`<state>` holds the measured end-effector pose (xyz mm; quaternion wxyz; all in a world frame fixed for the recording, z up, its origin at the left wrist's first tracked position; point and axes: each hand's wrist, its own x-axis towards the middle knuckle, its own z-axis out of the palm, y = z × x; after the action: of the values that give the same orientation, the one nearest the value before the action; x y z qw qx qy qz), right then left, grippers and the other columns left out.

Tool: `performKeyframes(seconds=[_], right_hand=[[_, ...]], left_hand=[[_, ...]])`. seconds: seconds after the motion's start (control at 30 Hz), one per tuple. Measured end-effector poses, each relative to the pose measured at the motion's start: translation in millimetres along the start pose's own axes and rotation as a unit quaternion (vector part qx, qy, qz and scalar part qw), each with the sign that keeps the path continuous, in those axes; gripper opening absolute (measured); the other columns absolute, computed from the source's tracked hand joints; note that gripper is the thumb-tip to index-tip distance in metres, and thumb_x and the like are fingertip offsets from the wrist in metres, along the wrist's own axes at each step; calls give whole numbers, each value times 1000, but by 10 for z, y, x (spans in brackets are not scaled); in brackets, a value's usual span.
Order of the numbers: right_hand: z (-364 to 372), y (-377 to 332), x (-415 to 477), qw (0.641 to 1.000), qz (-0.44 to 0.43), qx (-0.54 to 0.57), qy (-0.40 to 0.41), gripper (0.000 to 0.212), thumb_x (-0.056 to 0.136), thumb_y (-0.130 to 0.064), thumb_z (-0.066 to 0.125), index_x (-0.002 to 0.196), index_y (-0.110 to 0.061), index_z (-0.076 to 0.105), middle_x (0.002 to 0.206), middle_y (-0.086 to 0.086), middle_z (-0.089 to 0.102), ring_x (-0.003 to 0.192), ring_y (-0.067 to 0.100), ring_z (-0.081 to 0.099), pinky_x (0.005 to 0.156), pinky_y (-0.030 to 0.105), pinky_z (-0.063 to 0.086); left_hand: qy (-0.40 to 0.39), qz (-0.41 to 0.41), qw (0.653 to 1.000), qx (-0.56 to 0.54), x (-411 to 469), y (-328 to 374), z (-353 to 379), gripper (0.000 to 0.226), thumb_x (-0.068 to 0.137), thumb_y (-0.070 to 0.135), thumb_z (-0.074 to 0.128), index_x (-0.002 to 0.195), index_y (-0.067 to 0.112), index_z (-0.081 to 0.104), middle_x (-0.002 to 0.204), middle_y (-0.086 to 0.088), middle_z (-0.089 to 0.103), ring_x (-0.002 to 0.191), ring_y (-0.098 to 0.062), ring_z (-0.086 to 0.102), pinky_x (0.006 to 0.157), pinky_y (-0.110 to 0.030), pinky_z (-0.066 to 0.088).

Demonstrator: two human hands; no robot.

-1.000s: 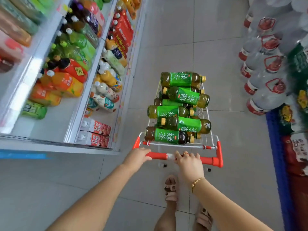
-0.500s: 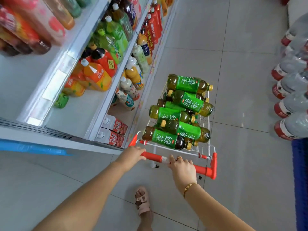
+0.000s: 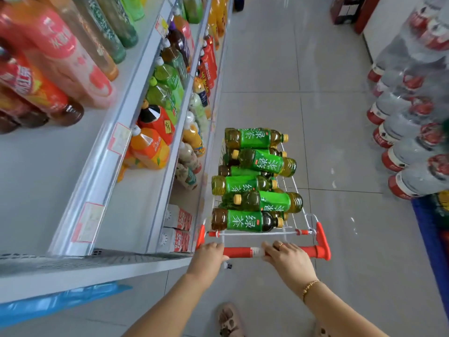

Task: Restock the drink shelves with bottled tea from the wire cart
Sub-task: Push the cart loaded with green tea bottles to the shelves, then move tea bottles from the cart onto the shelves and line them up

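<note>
The fingertips of both hands are hidden where they curl over the far side of the red handle. The left hand grips the handle's left end, and the right hand grips it just past the middle. A ring is on one right finger and a bead bracelet is on that wrist. Just past the hands, the tea bottles lie on their sides in a pile in the wire cart. The top ones cover the ones below, so the bottom of the pile cannot be seen. To the left of the grip, the drink shelves run on ahead, and the cart's left side is very close to their lowest edge. The nearest bottles on the top shelf are blurry and cut off. To the right of the grip, the gray tile floor is wide and open. Past it stand big water bottles, blurry, with red labels. Below the hands, one sandal shows. The cart is thin white wire. The handle is smooth and round. The tea bottles are clear plastic with green labels and yellow caps.
</note>
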<state>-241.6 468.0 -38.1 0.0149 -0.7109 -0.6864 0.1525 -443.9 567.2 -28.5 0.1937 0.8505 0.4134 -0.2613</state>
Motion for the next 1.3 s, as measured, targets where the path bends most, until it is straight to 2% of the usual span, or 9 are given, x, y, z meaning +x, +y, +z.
performKeyframes(seconds=[0.1, 0.2, 0.33, 0.47, 0.63, 0.83, 0.97, 1.17, 1.3], right_hand=[[-51, 66, 90, 999, -7, -25, 19, 39, 80, -44, 40, 89, -25, 72, 59, -7, 59, 48, 13, 59, 44, 21, 45], [-113, 126, 226, 998, -26, -40, 33, 24, 76, -44, 64, 88, -25, 72, 58, -7, 58, 46, 13, 59, 41, 22, 44], [-206, 317, 453, 998, -27, -37, 45, 33, 82, -46, 45, 90, -26, 71, 59, -9, 58, 48, 13, 59, 41, 21, 44], [-387, 717, 783, 998, -37, -47, 9, 29, 72, -44, 72, 97, -28, 71, 65, -11, 61, 54, 11, 62, 40, 24, 47], [-716, 1129, 1261, 995, -40, -4, -88, 36, 90, -50, 48, 123, -38, 55, 101, -11, 64, 89, 14, 64, 68, 29, 50], [-880, 1458, 1693, 989, -42, -31, -137, 26, 90, -51, 47, 110, -37, 58, 99, -11, 63, 95, 12, 61, 73, 28, 50], [-889, 1579, 1851, 989, 29, 13, -145, 27, 77, -58, 61, 91, -36, 67, 81, -11, 64, 76, 10, 60, 58, 23, 39], [-928, 1672, 2079, 968, 26, 82, -237, 37, 63, -58, 74, 87, -31, 71, 74, -10, 62, 66, 7, 57, 57, 20, 47], [-916, 1675, 2006, 967, 36, 111, -225, 34, 67, -52, 75, 92, -28, 70, 81, -9, 63, 72, 7, 59, 62, 19, 48]], left_hand=[[28, 5, 1000, -12, 45, 12, -28, 42, 99, 37, 40, 129, 9, 48, 128, -9, 57, 118, -23, 53, 96, -31, 42], [45, 5, 998, -31, 146, -25, -85, 42, 98, 36, 41, 129, 8, 48, 129, -10, 56, 120, -24, 52, 98, -31, 41], [62, -14, 996, -55, 389, 32, -219, 41, 98, 35, 42, 126, 7, 50, 126, -12, 58, 117, -27, 52, 96, -32, 40], [86, -38, 994, -62, 684, 231, -373, 42, 99, 36, 40, 125, 5, 50, 126, -12, 58, 117, -29, 52, 96, -33, 40], [79, -66, 989, -107, 1079, 413, -696, 40, 97, 38, 44, 118, 6, 55, 121, -11, 61, 111, -28, 57, 91, -34, 44], [-7, -107, 954, -279, 1495, 381, -1243, 21, 88, 31, 61, 90, 11, 69, 77, -4, 63, 67, -18, 57, 68, -31, 49], [137, -152, 930, -305, 1889, 344, -1668, 38, 85, 21, 68, 120, 9, 61, 120, -7, 62, 102, -24, 62, 90, -35, 50], [-58, -114, 981, -143, 2396, 419, -1703, 79, 75, 37, 77, 141, 13, 42, 142, -10, 46, 127, -30, 45, 101, -39, 39], [-74, -77, 990, -89, 2504, 401, -1647, 84, 72, 33, 80, 143, 15, 38, 142, -9, 47, 125, -29, 49, 100, -40, 45]])
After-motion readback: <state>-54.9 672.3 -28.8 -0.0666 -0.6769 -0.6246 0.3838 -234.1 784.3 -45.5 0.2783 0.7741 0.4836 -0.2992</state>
